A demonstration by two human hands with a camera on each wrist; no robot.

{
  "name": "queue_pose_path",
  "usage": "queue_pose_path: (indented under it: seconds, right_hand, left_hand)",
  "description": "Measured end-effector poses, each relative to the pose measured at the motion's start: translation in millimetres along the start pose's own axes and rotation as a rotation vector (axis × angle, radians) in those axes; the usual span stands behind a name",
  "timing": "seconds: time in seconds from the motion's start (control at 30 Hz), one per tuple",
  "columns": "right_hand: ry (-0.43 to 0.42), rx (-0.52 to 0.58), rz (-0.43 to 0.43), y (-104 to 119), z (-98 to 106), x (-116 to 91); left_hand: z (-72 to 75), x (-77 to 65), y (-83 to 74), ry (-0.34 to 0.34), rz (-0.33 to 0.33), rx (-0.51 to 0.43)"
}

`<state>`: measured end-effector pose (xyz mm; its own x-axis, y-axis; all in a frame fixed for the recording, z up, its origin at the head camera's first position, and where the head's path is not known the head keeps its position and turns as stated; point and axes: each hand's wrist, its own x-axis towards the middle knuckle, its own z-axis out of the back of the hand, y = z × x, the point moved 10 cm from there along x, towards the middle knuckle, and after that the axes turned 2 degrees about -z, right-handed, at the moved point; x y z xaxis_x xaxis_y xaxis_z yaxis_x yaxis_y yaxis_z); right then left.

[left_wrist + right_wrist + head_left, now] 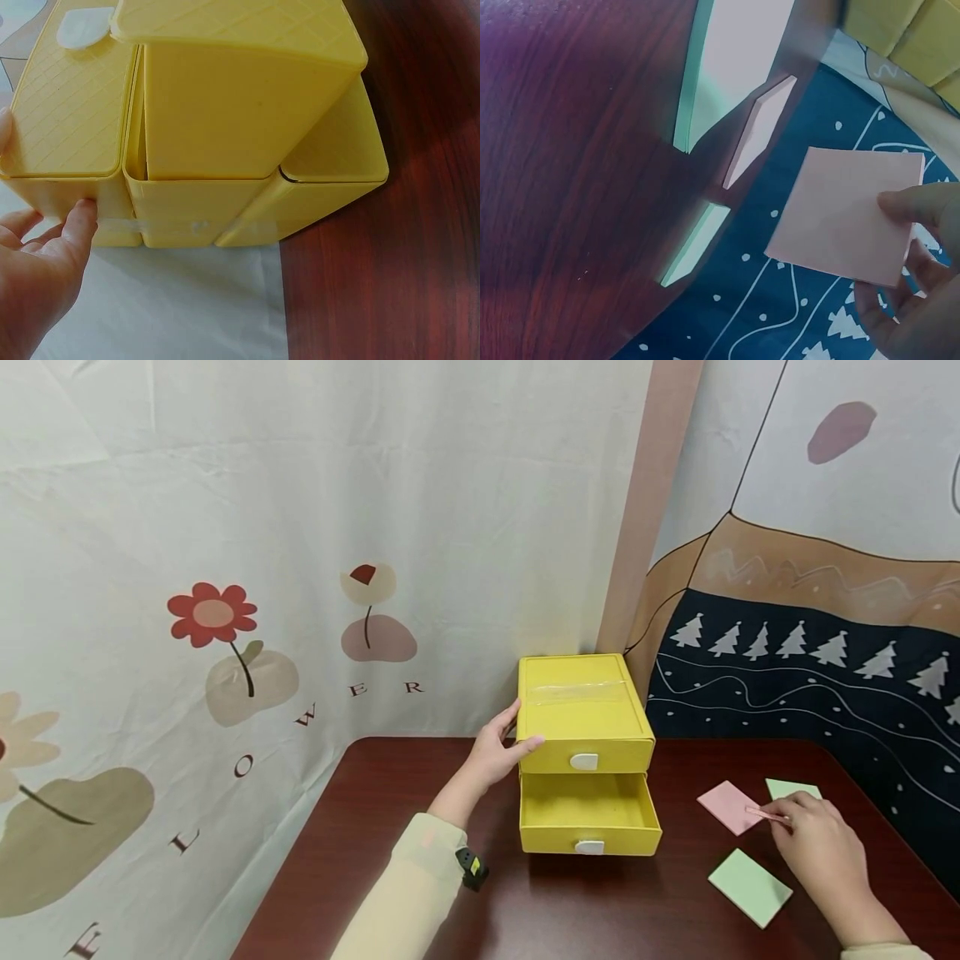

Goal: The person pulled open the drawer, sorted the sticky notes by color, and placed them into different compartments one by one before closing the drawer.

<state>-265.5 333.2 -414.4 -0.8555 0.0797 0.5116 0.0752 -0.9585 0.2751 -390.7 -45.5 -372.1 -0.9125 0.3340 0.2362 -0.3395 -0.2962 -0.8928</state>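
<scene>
My left hand (pixel 497 752) rests against the left side of the yellow two-drawer box (pixel 585 714), fingers fairly straight along its wall and the thumb lying across its front upper corner. I judge that this braces the light plastic box so it does not slide on the dark wooden table (pixel 375 827). The lower drawer (pixel 588 814) stands pulled out toward me and looks empty inside; the upper drawer (pixel 587 758) is pushed in, its white tab handle facing me.

My right hand (pixel 821 843) is at the right near part of the table, thumb and fingers pinching one pink sticky sheet (pixel 847 214), lifted free of the pink pad (pixel 729 806) just left of the hand. Holding it by one edge keeps the sheet flat and free of the pad.

A green pad (pixel 750 887) lies nearer to me, and another green pad (pixel 791 788) sits farther off, partly hidden behind my knuckles.

From the head view the pinched sheet shows only as a thin pink sliver. The left wrist view is so close that the box fills it, with only my fingertips (pixel 81 214) on its wall. I cannot see into the upper drawer.
</scene>
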Motion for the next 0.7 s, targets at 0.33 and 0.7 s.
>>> queue_pose_path:
  seconds: [0.33,0.7]
  right_hand:
    - [-0.113,-0.001,0.087,14.5,7.9,-2.4]
    - [-0.229,0.076,0.25,43.5,21.9,-8.9]
  left_hand:
    - [0.1,-0.1,1.7,-0.011,-0.002,0.004]
    - [0.2,-10.8,-25.0,0.03,0.011,-0.028]
